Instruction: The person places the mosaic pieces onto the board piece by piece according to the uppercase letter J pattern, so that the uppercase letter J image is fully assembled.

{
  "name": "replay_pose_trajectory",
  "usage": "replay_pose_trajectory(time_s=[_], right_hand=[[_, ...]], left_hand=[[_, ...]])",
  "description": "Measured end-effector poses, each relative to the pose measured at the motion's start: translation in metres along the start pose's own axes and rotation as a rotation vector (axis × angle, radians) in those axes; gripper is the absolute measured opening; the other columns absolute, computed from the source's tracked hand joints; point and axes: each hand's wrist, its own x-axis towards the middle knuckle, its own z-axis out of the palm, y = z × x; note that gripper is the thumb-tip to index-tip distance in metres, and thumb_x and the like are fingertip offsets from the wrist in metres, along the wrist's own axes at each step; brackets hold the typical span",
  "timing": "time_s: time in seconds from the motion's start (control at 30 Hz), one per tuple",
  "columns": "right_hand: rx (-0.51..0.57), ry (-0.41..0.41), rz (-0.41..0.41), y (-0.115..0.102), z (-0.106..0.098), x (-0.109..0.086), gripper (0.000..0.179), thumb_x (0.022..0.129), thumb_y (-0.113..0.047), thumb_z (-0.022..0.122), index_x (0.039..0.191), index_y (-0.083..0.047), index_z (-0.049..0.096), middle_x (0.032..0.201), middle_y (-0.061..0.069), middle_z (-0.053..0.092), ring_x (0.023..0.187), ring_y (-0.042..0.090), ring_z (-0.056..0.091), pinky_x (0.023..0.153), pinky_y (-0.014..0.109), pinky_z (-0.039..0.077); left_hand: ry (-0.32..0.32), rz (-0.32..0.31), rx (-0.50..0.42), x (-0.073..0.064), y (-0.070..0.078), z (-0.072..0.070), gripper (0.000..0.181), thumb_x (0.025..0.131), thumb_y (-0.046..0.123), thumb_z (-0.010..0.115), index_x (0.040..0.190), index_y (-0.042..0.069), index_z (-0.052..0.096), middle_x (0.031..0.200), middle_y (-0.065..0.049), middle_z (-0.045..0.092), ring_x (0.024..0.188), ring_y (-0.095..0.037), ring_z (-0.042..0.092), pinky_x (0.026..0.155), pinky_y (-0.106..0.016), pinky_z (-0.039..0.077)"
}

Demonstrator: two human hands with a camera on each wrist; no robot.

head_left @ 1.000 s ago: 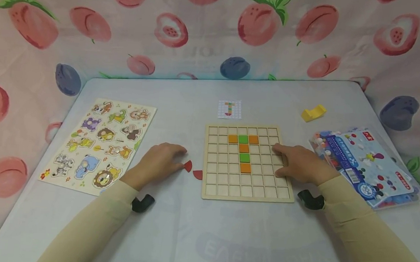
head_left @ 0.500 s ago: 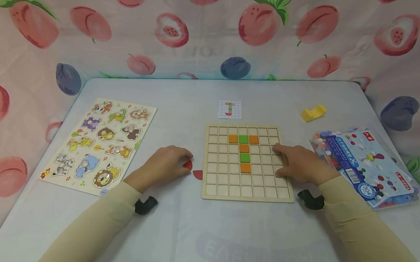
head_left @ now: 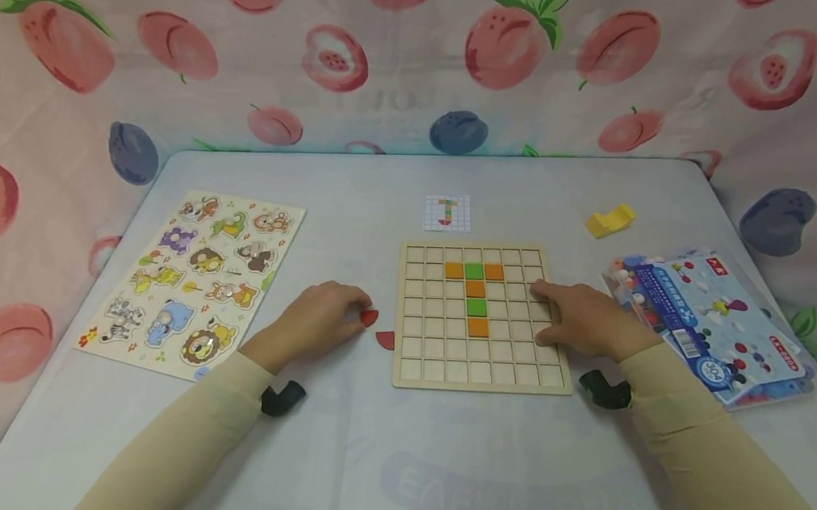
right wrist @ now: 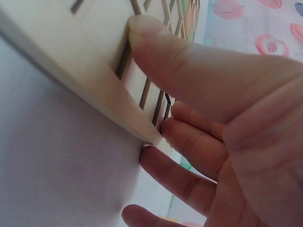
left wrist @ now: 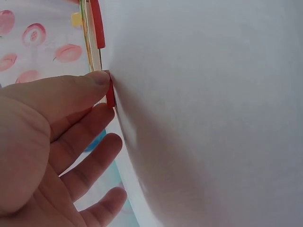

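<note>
With thumb and index finger, my left hand (head_left: 319, 318) pinches a red quarter-circle piece (head_left: 370, 317); the left wrist view shows the piece (left wrist: 111, 94) edge-on by the thumb tip. A second red piece (head_left: 386, 340) lies against the left edge of a wooden grid board (head_left: 444, 385). Orange squares (head_left: 477, 327) and green squares (head_left: 474, 271) form a T in the grid. My right hand (head_left: 585, 319) rests on the board's right edge, its thumb on the cells. In the right wrist view, other fingers sit by the rim (right wrist: 142, 130).
A small pattern card (head_left: 447, 213) lies behind the board. An animal puzzle sheet (head_left: 190, 288) is at left. To the right are a bag of molecule-model parts (head_left: 723, 323) and a yellow curved block (head_left: 611, 221).
My left hand has picked at the nearer red piece, moved slightly right, and now pinches it with the piece turned. My right hand and the board have stayed put.
</note>
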Motion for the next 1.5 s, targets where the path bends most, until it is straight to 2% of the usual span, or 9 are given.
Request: replay_pose_trajectory(time_s=[0.23,0.43,0.8,1.0,1.27,1.5], right_hand=[[0.007,0.011,-0.02,0.001,0.002,0.0,0.077,0.085,-0.026,0.081,0.149,-0.003,0.044,0.139,0.03,0.051,0.123,0.045,0.051,0.1,0.061,0.041],[0.008,0.011,-0.027,0.001,0.001,0.0,0.077,0.085,-0.026,0.081,0.148,-0.004,0.044,0.14,0.03,0.051,0.124,0.046,0.05,0.101,0.061,0.039],[0.004,0.011,-0.039,0.003,0.002,0.0,0.076,0.086,-0.026,0.081,0.148,-0.004,0.044,0.138,0.029,0.053,0.122,0.044,0.052,0.099,0.06,0.041],[0.0,0.008,-0.033,0.002,0.001,0.0,0.075,0.085,-0.027,0.081,0.148,-0.004,0.045,0.136,0.029,0.054,0.117,0.042,0.054,0.098,0.06,0.042],[-0.003,0.011,-0.037,0.002,0.001,0.0,0.075,0.086,-0.026,0.08,0.148,-0.003,0.044,0.139,0.029,0.052,0.122,0.044,0.052,0.102,0.061,0.039],[0.0,0.003,-0.031,0.001,0.0,0.0,0.076,0.086,-0.026,0.08,0.148,-0.003,0.044,0.14,0.03,0.051,0.125,0.046,0.049,0.103,0.062,0.037]], left_hand=[[-0.008,-0.023,-0.015,-0.001,0.003,-0.004,0.027,0.088,0.012,0.076,0.114,0.007,0.072,0.107,-0.004,0.071,0.103,-0.025,0.063,0.093,-0.041,0.05],[-0.006,-0.029,-0.014,0.001,0.003,-0.003,0.025,0.089,0.011,0.075,0.113,0.007,0.073,0.106,-0.004,0.071,0.102,-0.024,0.063,0.093,-0.04,0.05],[0.033,0.005,-0.02,0.004,0.012,-0.006,0.023,0.09,0.019,0.076,0.11,0.007,0.074,0.103,-0.002,0.072,0.102,-0.024,0.064,0.092,-0.04,0.049],[0.035,0.021,-0.04,0.007,0.022,-0.003,0.021,0.089,0.018,0.075,0.108,0.008,0.075,0.101,-0.001,0.072,0.098,-0.022,0.063,0.087,-0.038,0.05],[0.036,0.105,-0.016,0.013,0.041,0.002,0.018,0.09,0.021,0.075,0.104,0.009,0.075,0.093,0.002,0.072,0.092,-0.02,0.062,0.085,-0.037,0.048],[0.017,0.149,0.02,0.019,0.058,0.005,0.014,0.091,0.023,0.074,0.098,0.011,0.076,0.087,0.003,0.071,0.082,-0.016,0.059,0.075,-0.03,0.048]])
